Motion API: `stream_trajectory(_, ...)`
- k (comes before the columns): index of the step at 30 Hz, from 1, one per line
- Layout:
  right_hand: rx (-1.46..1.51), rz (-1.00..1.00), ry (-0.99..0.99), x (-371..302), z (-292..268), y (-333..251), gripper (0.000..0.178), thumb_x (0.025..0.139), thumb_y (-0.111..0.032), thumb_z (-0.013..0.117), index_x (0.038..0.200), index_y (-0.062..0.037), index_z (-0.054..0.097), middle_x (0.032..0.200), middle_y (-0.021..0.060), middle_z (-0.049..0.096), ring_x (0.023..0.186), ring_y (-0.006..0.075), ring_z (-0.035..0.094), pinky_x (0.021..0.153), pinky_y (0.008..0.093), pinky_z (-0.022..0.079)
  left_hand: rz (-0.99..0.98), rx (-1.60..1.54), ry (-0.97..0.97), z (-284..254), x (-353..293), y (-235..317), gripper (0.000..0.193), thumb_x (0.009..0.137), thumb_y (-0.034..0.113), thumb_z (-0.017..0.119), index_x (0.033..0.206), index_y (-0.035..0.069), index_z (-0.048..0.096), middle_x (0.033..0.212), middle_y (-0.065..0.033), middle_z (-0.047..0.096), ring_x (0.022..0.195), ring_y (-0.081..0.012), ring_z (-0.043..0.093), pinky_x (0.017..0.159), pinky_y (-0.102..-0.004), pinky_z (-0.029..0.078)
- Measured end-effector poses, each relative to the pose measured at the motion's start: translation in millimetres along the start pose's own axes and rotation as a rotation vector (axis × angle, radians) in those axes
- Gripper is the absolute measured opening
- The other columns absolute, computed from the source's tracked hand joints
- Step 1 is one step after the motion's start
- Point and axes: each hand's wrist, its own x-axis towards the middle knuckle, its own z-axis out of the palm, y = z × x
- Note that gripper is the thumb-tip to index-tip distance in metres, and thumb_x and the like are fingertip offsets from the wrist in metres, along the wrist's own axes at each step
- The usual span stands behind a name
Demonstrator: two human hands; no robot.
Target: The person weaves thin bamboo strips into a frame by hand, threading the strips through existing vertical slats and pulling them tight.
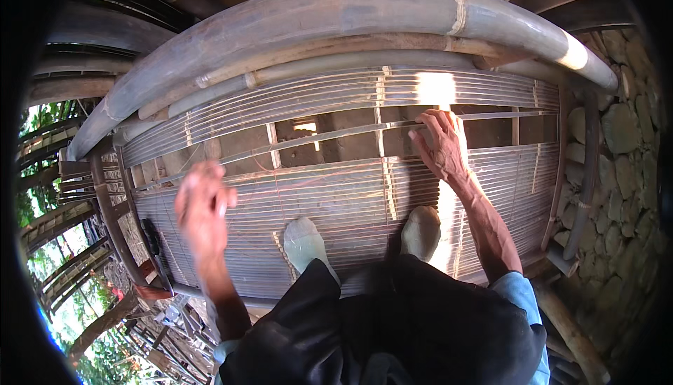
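A long, thin bamboo strip [308,141] runs from left to right across the open gap in a slatted bamboo platform [343,196]. My right hand [445,148] is on this strip right of the middle, fingers bent over its far side and thumb on the near side. My left hand [205,199] hovers above the slats near the strip's left part. Motion smears its fingers, so whether they hold anything is unclear. A thin reddish string [329,173] lies loosely over the slats between my hands.
Thick bamboo poles [336,17] arch along the far side. Crosspieces [273,145] span the gap, with ground visible below. My light-socked feet [305,243] stand on the near slats. A stone wall [620,154] rises at right; a dark object [153,245] sits at the left edge.
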Motion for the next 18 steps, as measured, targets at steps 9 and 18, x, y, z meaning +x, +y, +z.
stream_trajectory(9,0.128,-0.02,-0.44,1.3,13.4,13.0,0.028,0.096,-0.024,0.068,0.081,-0.0004,0.065,0.079,0.019,0.064,0.084,0.0366,0.062,0.084,0.0448,0.049,0.076,1.129,-0.265,91.6,79.7,-142.6,0.02,0.095,0.008,0.063,0.108,0.007,0.078,0.104,-0.0117,0.073,0.073,-0.0188,0.063,0.064,-0.0326,0.053)
stream_trajectory(18,0.199,0.311,-0.508,29.5,45.0,9.9,0.022,0.088,-0.015,0.067,0.105,-0.003,0.072,0.084,0.0246,0.07,0.084,0.0444,0.069,0.079,0.0487,0.056,0.159,1.267,-0.284,147.4,90.3,-235.6,0.023,0.08,0.008,0.067,0.098,-0.001,0.076,0.084,-0.0219,0.074,0.072,-0.0419,0.069,0.089,-0.0482,0.055)
